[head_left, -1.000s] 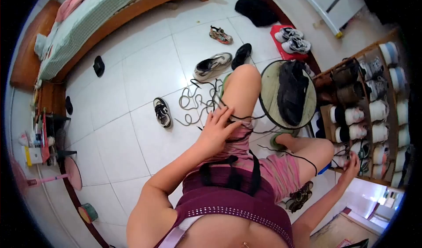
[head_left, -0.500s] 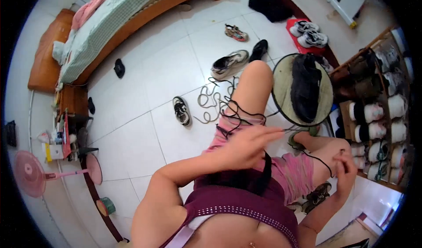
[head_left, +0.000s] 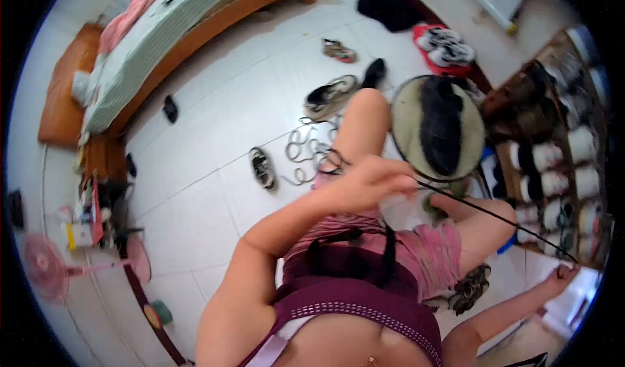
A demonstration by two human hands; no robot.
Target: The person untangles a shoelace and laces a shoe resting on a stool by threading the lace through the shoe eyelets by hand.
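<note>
A black shoelace [head_left: 495,215] is stretched taut between my two hands. My left hand [head_left: 381,178] is over my thigh, fingers bent round one end of the lace. Out at the far right, my right hand [head_left: 564,273] is closed in a fist on the other end. Dark loops of lace lie over my knee by the left hand, and lighter grey lace [head_left: 299,147] is coiled on the floor. A black shoe [head_left: 441,126] rests on a round stool [head_left: 407,126] beside my knee.
A shoe rack [head_left: 566,172] full of shoes stands at the right. On the floor are a grey-black shoe [head_left: 331,98], a small sneaker [head_left: 263,169] and a sandal [head_left: 339,51]. A bed [head_left: 195,32] and a pink fan [head_left: 45,266] are at the left.
My right hand has swung outward to the right, drawing the black lace out straight. My left hand has shifted from resting on the thigh to gripping the lace above it.
</note>
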